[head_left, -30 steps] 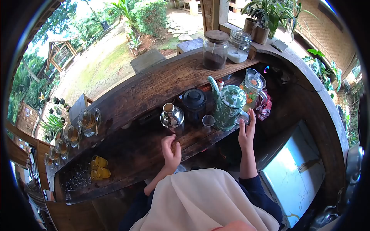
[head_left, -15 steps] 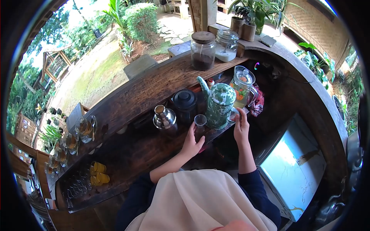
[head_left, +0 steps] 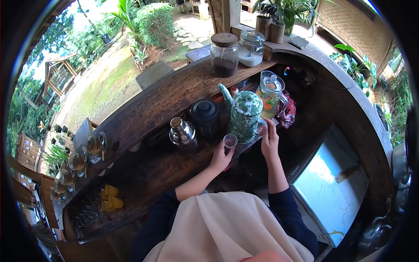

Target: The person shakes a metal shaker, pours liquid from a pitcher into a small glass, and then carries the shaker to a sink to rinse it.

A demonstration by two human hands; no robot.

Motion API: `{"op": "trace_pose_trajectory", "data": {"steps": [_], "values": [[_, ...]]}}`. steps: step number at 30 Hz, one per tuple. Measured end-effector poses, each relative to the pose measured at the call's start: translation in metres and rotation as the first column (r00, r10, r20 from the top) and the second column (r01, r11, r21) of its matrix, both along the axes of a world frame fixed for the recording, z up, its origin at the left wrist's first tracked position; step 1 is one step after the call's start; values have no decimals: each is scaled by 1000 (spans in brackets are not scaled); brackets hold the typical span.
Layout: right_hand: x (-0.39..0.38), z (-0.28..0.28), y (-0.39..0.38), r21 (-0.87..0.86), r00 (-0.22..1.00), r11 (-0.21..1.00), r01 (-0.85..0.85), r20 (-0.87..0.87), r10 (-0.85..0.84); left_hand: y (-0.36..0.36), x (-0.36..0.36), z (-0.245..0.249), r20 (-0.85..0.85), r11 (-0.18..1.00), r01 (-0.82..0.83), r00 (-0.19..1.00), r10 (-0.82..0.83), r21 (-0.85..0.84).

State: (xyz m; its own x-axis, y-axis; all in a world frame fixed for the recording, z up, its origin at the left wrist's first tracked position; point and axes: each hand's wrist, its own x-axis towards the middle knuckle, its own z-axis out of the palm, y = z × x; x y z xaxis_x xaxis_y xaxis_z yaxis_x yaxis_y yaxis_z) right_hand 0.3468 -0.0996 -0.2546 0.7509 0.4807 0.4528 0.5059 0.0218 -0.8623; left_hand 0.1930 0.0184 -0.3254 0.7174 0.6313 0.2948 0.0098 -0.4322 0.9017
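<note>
My left hand (head_left: pixel 221 156) is closed round a small clear cup (head_left: pixel 230 140), its mouth tipped toward me in front of the teapot. A tall green-and-white speckled enamel teapot (head_left: pixel 243 118) stands on the wooden counter, spout to the left. Beside its handle is my right hand (head_left: pixel 270 142), fingers stretched upward and thumb apart, fingertips right at the handle. Left of the teapot are a black lidded jug (head_left: pixel 205 112) and a steel cocktail shaker (head_left: pixel 182 132). Behind the handle stands a glass pitcher (head_left: pixel 269 94) holding pale liquid and orange pieces.
A red checked cloth (head_left: pixel 287 111) lies by the pitcher. On the raised ledge (head_left: pixel 170 89) stand a wooden-lidded jar (head_left: pixel 224 56) and a clip-top jar (head_left: pixel 251 50). Glass cups (head_left: pixel 92 146) line the ledge at left; yellow cups (head_left: pixel 111 203) sit below. A marbled white surface (head_left: pixel 331 187) is at right.
The cup in my left hand has tilted toward me and shifted slightly right. My right hand's fingers have straightened a little beside the teapot handle. The whole view has shifted slightly.
</note>
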Motion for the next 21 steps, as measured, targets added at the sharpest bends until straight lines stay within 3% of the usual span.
{"op": "trace_pose_trajectory", "data": {"steps": [5,7,10,15,21], "values": [[1,-13,6,124,998,992,-2,-58,9,-3,-7,-3,46,996,29,998,-33,87],[7,-19,5,272,987,957,-104,-94,134,-2,-10,-4,44,994,36,998,-41,104],[19,-18,0,302,986,947,-110,-84,142,-2,-12,-2,50,992,46,997,-52,120],[48,-21,3,194,1000,981,-21,-8,23,0,-14,-4,80,989,71,993,-82,133],[66,-32,18,130,980,990,-55,-181,78,2,-14,-8,71,990,127,989,-132,67]]}}
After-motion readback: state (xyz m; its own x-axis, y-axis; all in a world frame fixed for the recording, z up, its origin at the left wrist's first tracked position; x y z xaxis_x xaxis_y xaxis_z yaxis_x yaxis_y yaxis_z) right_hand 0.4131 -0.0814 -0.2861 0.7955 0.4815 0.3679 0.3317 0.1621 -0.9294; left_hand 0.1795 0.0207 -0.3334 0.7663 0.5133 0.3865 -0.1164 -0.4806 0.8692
